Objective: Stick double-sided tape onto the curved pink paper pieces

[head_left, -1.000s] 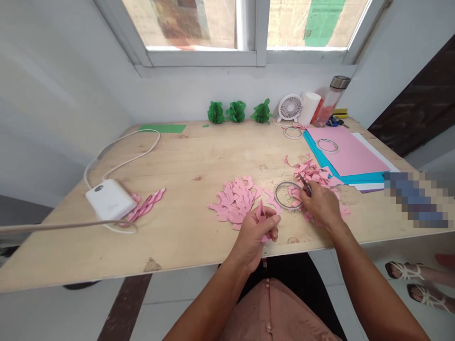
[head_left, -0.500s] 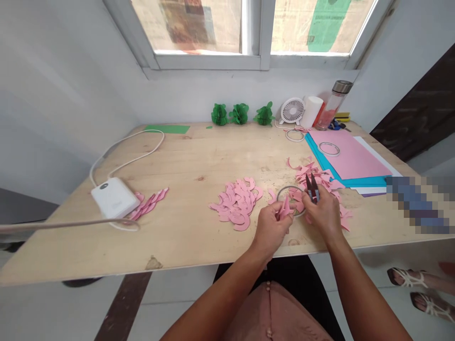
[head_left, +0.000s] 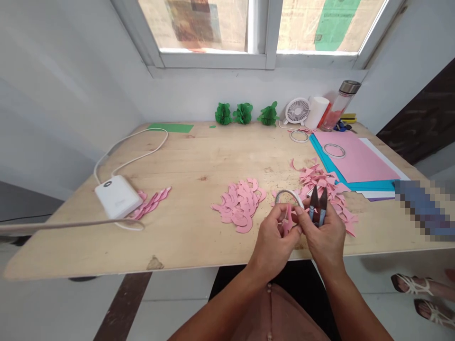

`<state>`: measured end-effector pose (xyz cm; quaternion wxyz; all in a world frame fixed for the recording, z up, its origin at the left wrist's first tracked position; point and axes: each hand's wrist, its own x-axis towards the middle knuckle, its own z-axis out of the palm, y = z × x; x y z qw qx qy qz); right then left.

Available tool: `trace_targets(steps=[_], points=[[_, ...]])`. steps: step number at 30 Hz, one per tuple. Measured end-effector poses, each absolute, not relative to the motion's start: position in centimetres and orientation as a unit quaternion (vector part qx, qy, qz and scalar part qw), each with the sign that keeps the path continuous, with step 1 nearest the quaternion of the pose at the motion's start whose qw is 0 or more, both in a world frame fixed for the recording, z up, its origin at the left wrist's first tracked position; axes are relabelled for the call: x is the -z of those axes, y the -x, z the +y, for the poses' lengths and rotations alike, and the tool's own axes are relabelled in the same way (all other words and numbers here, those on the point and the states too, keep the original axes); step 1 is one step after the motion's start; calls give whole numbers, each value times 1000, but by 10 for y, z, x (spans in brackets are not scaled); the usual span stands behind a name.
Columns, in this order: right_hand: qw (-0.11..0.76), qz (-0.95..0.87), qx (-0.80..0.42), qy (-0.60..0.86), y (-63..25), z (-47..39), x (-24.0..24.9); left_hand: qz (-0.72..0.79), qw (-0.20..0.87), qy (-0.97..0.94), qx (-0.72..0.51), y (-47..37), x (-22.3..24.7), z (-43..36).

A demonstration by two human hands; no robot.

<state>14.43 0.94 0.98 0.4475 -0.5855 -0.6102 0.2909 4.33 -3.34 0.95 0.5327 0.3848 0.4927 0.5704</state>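
Near the table's front edge, my left hand [head_left: 273, 237] grips a small folded pink paper piece [head_left: 287, 221]. My right hand [head_left: 325, 234] is wrapped round small dark-bladed snips [head_left: 317, 206], blades apart and pointing away from me. Its thumb and fingertips meet those of my left hand beside the pink piece. Just behind the fingers is a white tape roll [head_left: 287, 193], partly covered by them. Cut curved pink pieces [head_left: 241, 203] are heaped to the left. Pink scraps [head_left: 325, 182] are piled behind and right of my right hand.
A white power bank [head_left: 119, 196] with a cable lies at left on pink strips. Green paper shapes [head_left: 243, 113], a fan [head_left: 297, 111] and a bottle [head_left: 341, 106] stand along the wall. Coloured sheets [head_left: 359, 156] lie at right. A person's sandalled feet [head_left: 414, 284] show below.
My right hand has come down and towards my left hand, and their fingertips now meet. The snips moved with it. The view has shifted slightly.
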Motion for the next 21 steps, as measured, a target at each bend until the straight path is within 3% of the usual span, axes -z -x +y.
trace_targets(steps=[15,21], points=[[450,-619,-348,542,-138,-8,-17,519,511,-370,-577,-35,-19,-52],[500,-544,-478,474,-144,5,-25,514,531,-344,-580,-30,-24,-60]])
